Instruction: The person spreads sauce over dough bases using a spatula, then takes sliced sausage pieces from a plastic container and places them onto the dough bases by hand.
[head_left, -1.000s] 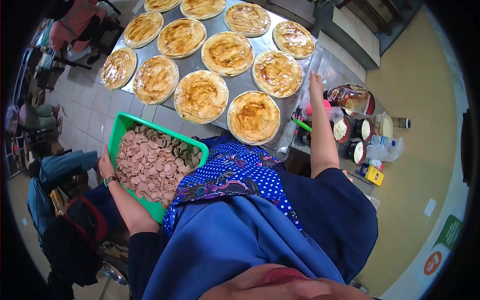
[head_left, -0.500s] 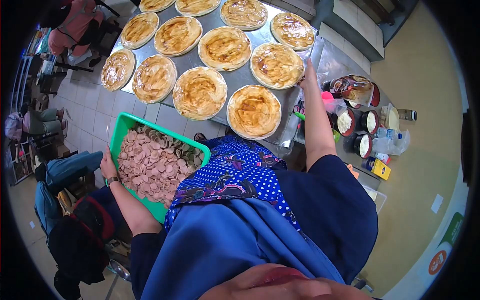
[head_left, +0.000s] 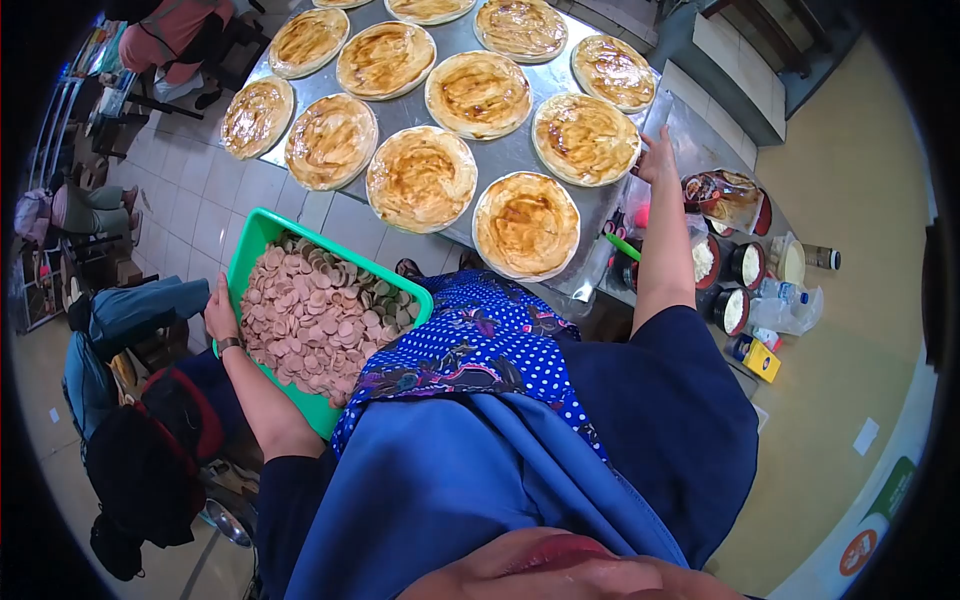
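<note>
My left hand (head_left: pixel 221 312) grips the far-left rim of a green tray (head_left: pixel 262 222), which rests against my apron. Thin round brownish slices (head_left: pixel 310 310) fill the tray. My right hand (head_left: pixel 656 158) is beside the right edge of a sauce-coated round base (head_left: pixel 587 139), its fingers apart and partly hidden near that edge. Several more round bases with brown sauce, such as the nearest one (head_left: pixel 526 226), lie in rows on the metal table (head_left: pixel 455 226).
At the right, bowls of white shreds (head_left: pixel 732 310), a printed packet (head_left: pixel 722 197), a green-handled tool (head_left: pixel 622 246), a plastic bottle (head_left: pixel 782 291) and a yellow box (head_left: pixel 760 358) stand on a side surface. Seated people (head_left: pixel 172 40) are at the upper left; bags (head_left: pixel 140 465) lie below them.
My right hand came down to the table's right edge, then turned slightly outward beside the base. My left hand still holds the green tray. The whole view has shifted a little.
</note>
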